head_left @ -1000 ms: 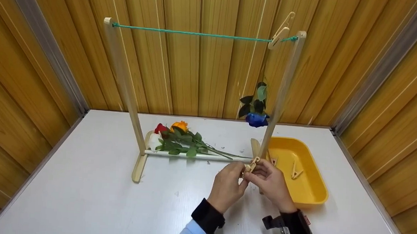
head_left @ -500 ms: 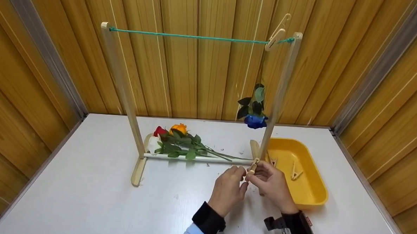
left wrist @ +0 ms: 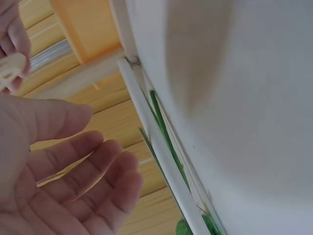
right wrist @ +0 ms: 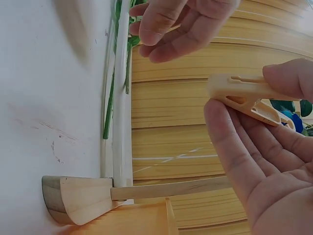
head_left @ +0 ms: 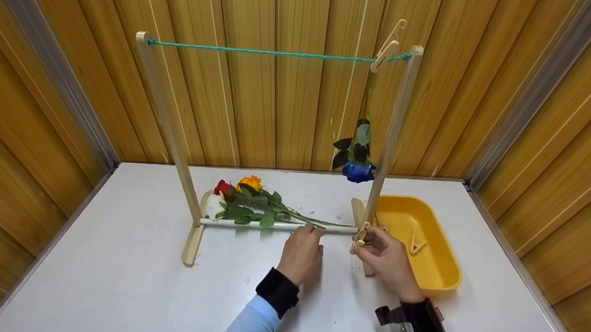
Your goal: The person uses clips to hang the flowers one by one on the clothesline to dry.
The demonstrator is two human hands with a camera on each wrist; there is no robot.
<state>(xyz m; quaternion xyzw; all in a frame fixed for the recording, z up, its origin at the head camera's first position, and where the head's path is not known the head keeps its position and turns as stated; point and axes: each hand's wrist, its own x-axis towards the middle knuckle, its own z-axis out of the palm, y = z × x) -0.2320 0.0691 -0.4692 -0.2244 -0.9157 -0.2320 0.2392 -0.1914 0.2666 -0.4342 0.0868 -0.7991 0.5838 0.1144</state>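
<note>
My right hand (head_left: 387,259) pinches a beige plastic clothespin (right wrist: 244,93) between thumb and fingers, by the foot of the rack's right post. Its hooked end points upward in the head view. My left hand (head_left: 299,253) holds nothing; in the left wrist view its fingers are loosely bent and apart from the stems. Just beyond them, green stems (head_left: 318,221) lie along the rack's white bottom bar (head_left: 283,226). They belong to a red rose (head_left: 222,188), an orange rose (head_left: 249,184) and a white rose (head_left: 215,206) lying by the left post.
A green cord (head_left: 260,51) spans the two wooden posts. Near its right end, another clothespin (head_left: 386,55) holds a blue rose (head_left: 358,172) hanging head down. Right of the rack sits a yellow tray (head_left: 441,252) with loose clothespins (head_left: 415,243) inside. Wood-patterned panels surround the white table.
My left hand has left the clothespin and moved left toward the flower stems. The right hand keeps hold of the clothespin at nearly the same spot. The head view has shifted slightly.
</note>
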